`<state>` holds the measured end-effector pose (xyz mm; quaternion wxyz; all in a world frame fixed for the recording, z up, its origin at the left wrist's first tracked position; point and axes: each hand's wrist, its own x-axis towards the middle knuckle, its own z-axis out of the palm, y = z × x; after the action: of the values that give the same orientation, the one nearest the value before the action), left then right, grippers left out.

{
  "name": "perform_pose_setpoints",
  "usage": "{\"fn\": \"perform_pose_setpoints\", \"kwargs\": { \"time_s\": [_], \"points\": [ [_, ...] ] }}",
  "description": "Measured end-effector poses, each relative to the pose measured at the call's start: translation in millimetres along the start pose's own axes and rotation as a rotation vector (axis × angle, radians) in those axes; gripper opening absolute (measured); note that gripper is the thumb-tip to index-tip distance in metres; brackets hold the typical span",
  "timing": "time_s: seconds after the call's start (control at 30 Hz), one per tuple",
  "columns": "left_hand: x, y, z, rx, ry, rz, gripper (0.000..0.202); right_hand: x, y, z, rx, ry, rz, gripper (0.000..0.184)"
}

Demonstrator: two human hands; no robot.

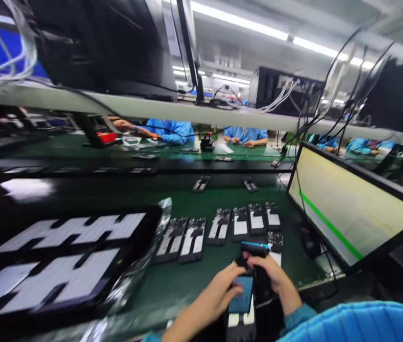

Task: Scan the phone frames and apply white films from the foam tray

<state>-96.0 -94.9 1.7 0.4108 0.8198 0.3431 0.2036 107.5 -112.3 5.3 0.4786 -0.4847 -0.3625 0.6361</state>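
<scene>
A flat panel (pixel 241 293) with a smooth blue film on its face is held low in the near middle, just above the green mat (pixel 183 285). It is gripped at its left edge by the left hand (pixel 218 295), whose fingers are bent together over it. Just right of it, a black scanner (pixel 259 266) of matte plastic with a blue-striped head is clasped in the right hand (pixel 279 281), the fingers wrapped tightly round its handle. A little farther off, a row of narrow black frames (pixel 219 227) with white rectangular patches is laid out on the mat. At the near left, a black tray (pixel 62 266) with angular white insets is seen, edged by crinkled glossy plastic wrap (pixel 140 278). At the right, a tilted monitor (pixel 351 213) with a pale yellow screen and a green stripe is set beside a rounded black mouse (pixel 309 241).
</scene>
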Motion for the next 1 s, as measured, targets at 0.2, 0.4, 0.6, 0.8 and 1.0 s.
{"fn": "perform_pose_setpoints", "kwargs": {
  "time_s": [0.2, 0.4, 0.6, 0.8, 1.0],
  "points": [
    [-12.9, -4.2, 5.9, -0.333, -0.034, -0.094, 0.041, 5.6, 6.2, -9.5, 0.054, -0.032, 0.074, 0.049],
    [-3.8, 4.8, -13.6, 0.099, -0.113, 0.011, 0.040, 6.5, 8.2, -11.5, 0.052, -0.068, 0.043, 0.041],
    [-26.9, -1.9, -5.5, 0.385, -0.083, 0.108, 0.052, 9.0, 9.6, -11.2, 0.065, -0.074, 0.065, 0.034],
    [-82.7, -33.7, 14.2, 0.427, -0.130, 0.037, 0.104, 4.0, 9.9, -16.8, 0.177, -0.010, 0.050, 0.042],
    [-41.7, -29.4, 23.1, 0.361, -0.121, 0.010, 0.092, -18.7, -0.3, -58.3, 0.306, 0.172, -0.027, 0.040]
  ]
}}
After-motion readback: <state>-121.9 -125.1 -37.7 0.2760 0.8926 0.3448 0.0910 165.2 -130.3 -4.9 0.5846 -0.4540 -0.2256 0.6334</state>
